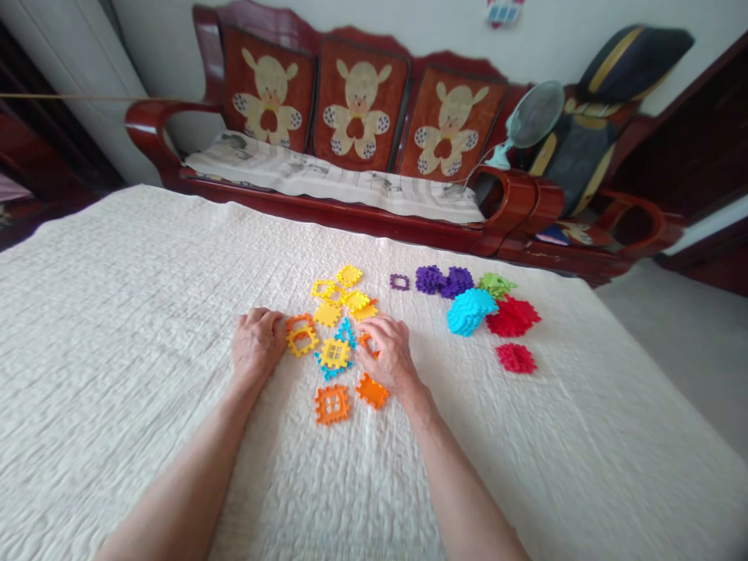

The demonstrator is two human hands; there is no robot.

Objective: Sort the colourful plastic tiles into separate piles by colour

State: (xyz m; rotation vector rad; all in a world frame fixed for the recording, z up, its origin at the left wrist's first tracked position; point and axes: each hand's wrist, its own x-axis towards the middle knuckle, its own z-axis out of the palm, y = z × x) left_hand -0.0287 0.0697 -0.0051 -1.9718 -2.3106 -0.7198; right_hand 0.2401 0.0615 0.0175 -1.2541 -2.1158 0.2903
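My left hand (257,339) rests on the white cover with its fingers curled; their undersides are hidden. Just right of it, a yellow frame tile (302,341) overlaps an orange frame tile (299,321). My right hand (386,352) has thumb and fingers bent around an orange toothed tile (369,344), partly covered by the hand. Between the hands, a yellow window tile (335,354) lies over a blue piece (331,372), with a blue triangular tile (345,333) above. Nearer me lie an orange window tile (332,405) and a solid orange tile (372,391).
Several yellow tiles (349,275) lie beyond my hands. To the right are a purple frame (400,282), purple stacks (429,280), a blue stack (471,310), green tiles (496,285) and red stacks (513,316). A wooden sofa (327,206) stands behind the quilted surface (146,312).
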